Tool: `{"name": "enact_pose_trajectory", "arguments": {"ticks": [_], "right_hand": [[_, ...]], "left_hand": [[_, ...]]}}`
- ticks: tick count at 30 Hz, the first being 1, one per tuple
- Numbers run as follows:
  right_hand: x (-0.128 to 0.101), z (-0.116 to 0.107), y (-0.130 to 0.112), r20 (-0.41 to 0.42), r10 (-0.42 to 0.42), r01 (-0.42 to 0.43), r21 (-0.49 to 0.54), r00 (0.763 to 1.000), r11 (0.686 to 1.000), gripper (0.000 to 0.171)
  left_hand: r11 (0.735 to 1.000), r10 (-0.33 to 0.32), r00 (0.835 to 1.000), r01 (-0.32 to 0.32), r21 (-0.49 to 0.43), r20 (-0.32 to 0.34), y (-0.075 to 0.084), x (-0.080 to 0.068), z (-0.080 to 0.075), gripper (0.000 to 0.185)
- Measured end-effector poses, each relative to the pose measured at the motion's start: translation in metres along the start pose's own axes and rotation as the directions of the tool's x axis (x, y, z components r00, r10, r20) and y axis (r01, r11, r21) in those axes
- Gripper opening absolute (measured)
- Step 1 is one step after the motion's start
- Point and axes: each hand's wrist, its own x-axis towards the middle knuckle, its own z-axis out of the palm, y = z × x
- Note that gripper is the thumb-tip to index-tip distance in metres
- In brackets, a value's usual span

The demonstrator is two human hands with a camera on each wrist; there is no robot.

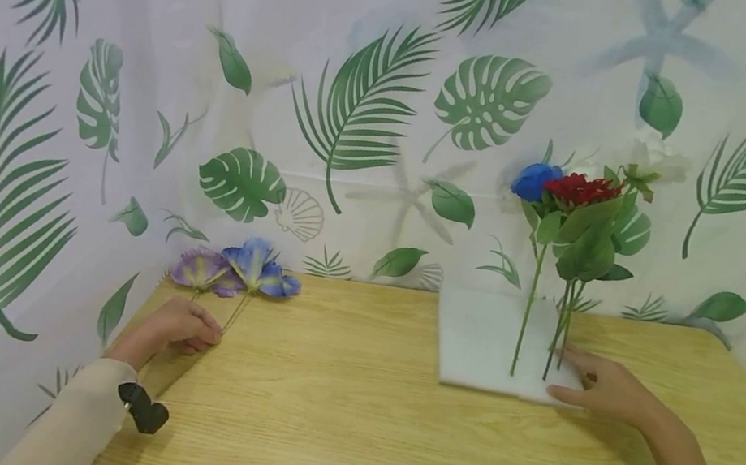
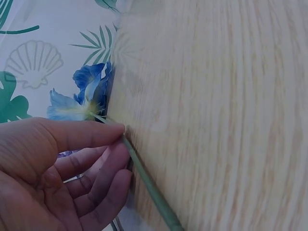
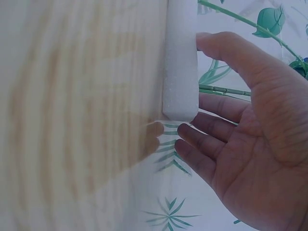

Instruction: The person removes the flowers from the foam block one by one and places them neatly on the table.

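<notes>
At the table's left side my left hand point(image 1: 183, 324) pinches the green stem point(image 2: 153, 186) of a blue artificial iris point(image 1: 254, 266) between thumb and forefinger. A purple flower point(image 1: 198, 269) lies beside the blue one, its stem mostly hidden by the hand. On the right, a white foam board point(image 1: 477, 340) lies flat, with a blue rose point(image 1: 534, 181), a red flower point(image 1: 582, 190) and a white flower point(image 1: 654, 163) standing in it on upright stems. My right hand point(image 1: 616, 395) rests at the board's right front corner, thumb touching its top, fingers loosely spread along its side.
The wooden table point(image 1: 326, 422) spreads between both hands. Behind and to the left hangs a white curtain point(image 1: 356, 246) with green leaf prints, reaching the table's back edge. Dark wrist cameras point(image 1: 143, 408) are strapped over both sleeves.
</notes>
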Motion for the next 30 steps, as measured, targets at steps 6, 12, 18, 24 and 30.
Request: {"name": "enact_pose_trajectory", "arguments": {"ticks": [6, 12, 18, 24, 30], "right_hand": [[0.0017, 0.0007, 0.0058, -0.008, -0.011, 0.011, 0.006, 1.0, 1.0, 0.089], [0.001, 0.0027, 0.0092, -0.016, -0.021, 0.022, 0.025, 1.0, 0.999, 0.089], [0.0002, 0.0013, 0.0075, -0.021, -0.026, 0.027, 0.026, 0.999, 0.999, 0.088], [0.0011, 0.0003, 0.0054, -0.021, -0.031, 0.032, 0.017, 0.999, 0.999, 0.088], [-0.0001, 0.002, 0.0062, -0.018, -0.025, 0.025, 0.016, 1.0, 1.0, 0.088]], "left_hand": [[0.999, 0.003, 1.0, -0.003, 0.039, -0.011, 0.0076, -0.001, 0.0005, 0.017], [0.997, 0.001, 1.0, 0.0, 0.073, -0.013, 0.007, 0.0014, 0.0016, 0.018], [0.998, -0.009, 1.0, 0.01, 0.065, -0.015, 0.0026, 0.0055, 0.0026, 0.017], [1.0, -0.005, 1.0, 0.005, 0.028, -0.007, -0.0005, 0.006, 0.0033, 0.018], [0.999, 0.03, 0.998, -0.028, 0.046, -0.06, 0.0034, 0.0051, 0.0028, 0.017]]}}
